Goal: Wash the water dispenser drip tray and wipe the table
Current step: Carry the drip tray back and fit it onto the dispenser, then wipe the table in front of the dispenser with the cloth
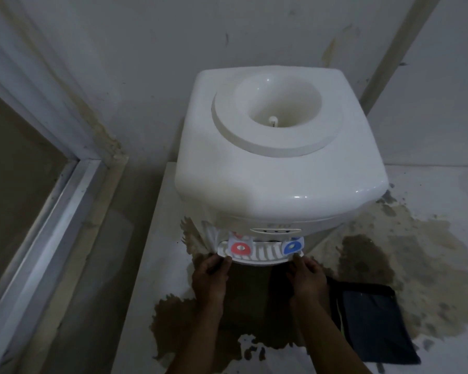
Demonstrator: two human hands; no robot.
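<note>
A white countertop water dispenser (276, 168) stands on a white table (157, 265) with no bottle on top. Its white slotted drip tray (262, 255) juts out at the front base, under a red tap (240, 248) and a blue tap (292, 247). My left hand (211, 276) grips the tray's left end, thumb on its top edge. My right hand (307, 276) grips the tray's right end. The tray still sits against the dispenser. The table around the dispenser is covered with brown dirty stains (405, 265).
A dark blue cloth (373, 322) lies on the table to the right of my right forearm. A stained wall stands close behind the dispenser. The table's left edge drops to a lower surface beside a white frame (54, 217).
</note>
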